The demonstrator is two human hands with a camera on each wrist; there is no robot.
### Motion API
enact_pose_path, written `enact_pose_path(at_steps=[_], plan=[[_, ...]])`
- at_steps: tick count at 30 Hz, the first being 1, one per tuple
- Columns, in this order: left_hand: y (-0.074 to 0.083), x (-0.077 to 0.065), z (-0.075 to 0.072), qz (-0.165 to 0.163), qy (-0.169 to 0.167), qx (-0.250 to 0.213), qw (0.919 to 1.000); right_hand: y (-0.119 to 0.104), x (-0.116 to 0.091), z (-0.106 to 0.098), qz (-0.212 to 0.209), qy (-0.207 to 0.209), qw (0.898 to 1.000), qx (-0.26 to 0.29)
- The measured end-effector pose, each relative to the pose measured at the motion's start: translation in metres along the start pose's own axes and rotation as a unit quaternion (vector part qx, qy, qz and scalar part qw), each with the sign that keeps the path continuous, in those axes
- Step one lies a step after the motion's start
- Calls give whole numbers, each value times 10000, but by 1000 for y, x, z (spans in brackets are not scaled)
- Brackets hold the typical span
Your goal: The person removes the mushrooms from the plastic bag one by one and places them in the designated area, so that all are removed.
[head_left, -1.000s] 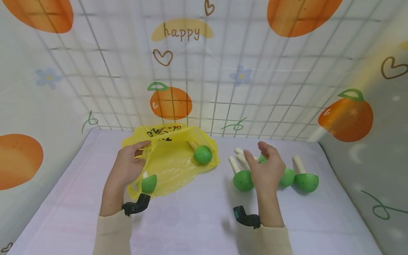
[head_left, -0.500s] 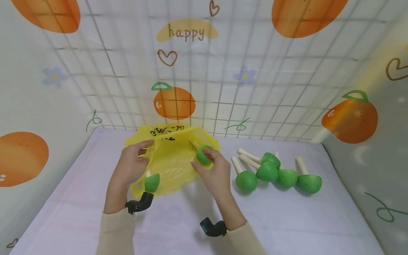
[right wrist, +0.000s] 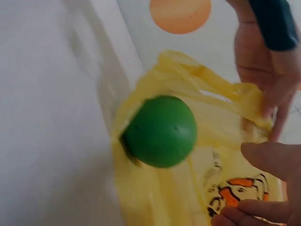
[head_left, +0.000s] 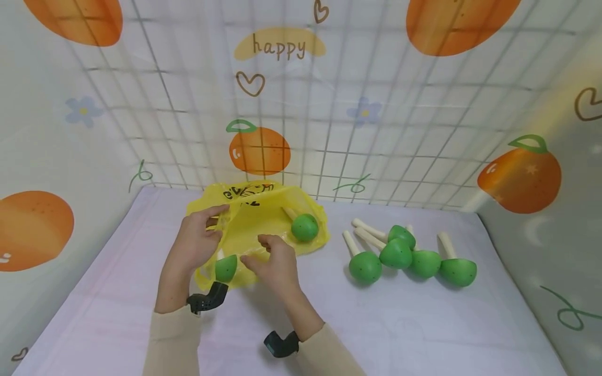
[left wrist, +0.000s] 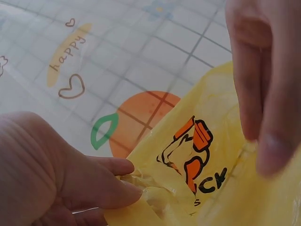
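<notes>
My left hand point(head_left: 194, 241) pinches the left edge of the yellow plastic bag point(head_left: 254, 232) between thumb and fingers; the left wrist view shows the thin film gathered at its fingertips. Over the front of the bag hovers my right hand point(head_left: 277, 263), thumb and fingers apart with nothing between them. Just left of its fingertips a green-capped toy mushroom point(head_left: 226, 268) lies at the bag's near left part, its cap large in the right wrist view. Another toy mushroom point(head_left: 304, 227) rests at the bag's right side, its pale stem pointing back.
Right of the bag, several more green toy mushrooms point(head_left: 396, 254) lie clustered on the pale tablecloth point(head_left: 404, 324). Behind the table hangs a white sheet point(head_left: 197, 130) printed with oranges, with a wire grid showing through; similar sheeting flanks both sides.
My right hand has swept left from the mushroom cluster, across the bag's right mushroom, to near the left one. My left hand keeps its hold on the bag. The view has shifted slightly.
</notes>
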State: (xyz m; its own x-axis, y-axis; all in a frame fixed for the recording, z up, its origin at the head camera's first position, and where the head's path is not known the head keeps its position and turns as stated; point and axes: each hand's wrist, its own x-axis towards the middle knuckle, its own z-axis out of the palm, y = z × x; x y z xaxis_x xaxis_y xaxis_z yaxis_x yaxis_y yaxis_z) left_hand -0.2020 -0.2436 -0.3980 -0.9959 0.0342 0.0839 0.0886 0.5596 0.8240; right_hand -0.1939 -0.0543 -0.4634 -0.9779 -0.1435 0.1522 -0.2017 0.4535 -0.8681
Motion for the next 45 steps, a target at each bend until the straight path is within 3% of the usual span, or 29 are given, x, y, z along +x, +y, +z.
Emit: enact_pose_path(at_steps=[12,27,45], plan=[[-1,0,-1,-64,-9,-19,10000,3,-3,38,249,-427,9986,-166],[0,-1,-2,80,29,-17,10000,0,-4,55,450,-525,9976,-54],[0,-1,-2,81,7,-37,10000,4,-2,66,728,-131,9972,85]])
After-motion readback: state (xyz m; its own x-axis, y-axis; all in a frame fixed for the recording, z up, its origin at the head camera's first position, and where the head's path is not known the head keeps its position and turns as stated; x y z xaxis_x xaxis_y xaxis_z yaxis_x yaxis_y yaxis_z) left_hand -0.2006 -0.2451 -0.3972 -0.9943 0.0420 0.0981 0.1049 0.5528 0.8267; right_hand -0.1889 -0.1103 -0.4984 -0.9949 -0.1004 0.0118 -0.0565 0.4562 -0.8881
